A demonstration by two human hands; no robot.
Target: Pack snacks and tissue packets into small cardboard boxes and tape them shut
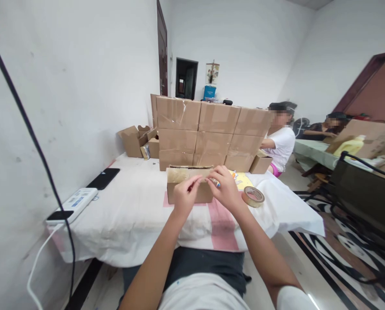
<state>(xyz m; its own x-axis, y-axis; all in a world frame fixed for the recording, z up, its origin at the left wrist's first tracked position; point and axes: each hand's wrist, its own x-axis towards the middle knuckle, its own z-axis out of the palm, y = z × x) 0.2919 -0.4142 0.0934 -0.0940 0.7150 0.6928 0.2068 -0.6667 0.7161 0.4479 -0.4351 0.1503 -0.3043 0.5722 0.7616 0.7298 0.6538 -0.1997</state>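
Observation:
A small brown cardboard box (173,191) stands on the cloth-covered table right in front of me, with a slit showing along its upper back edge. Shiny tape covers part of its upper left side. My left hand (186,196) is at the box's front, thumb and fingertips pinched together. Close beside it, my right hand (226,187) pinches too, its fingertips almost meeting the left ones. What lies between the fingertips is too small to make out. To the right of my right hand lies a roll of tape (253,196).
Stacked taped cartons (213,129) form a wall behind the box. Open cartons (130,142) stand at the back left. A power strip (78,202) and a black phone (103,178) lie on the left. A person (284,142) sits beyond the stack; another is farther right.

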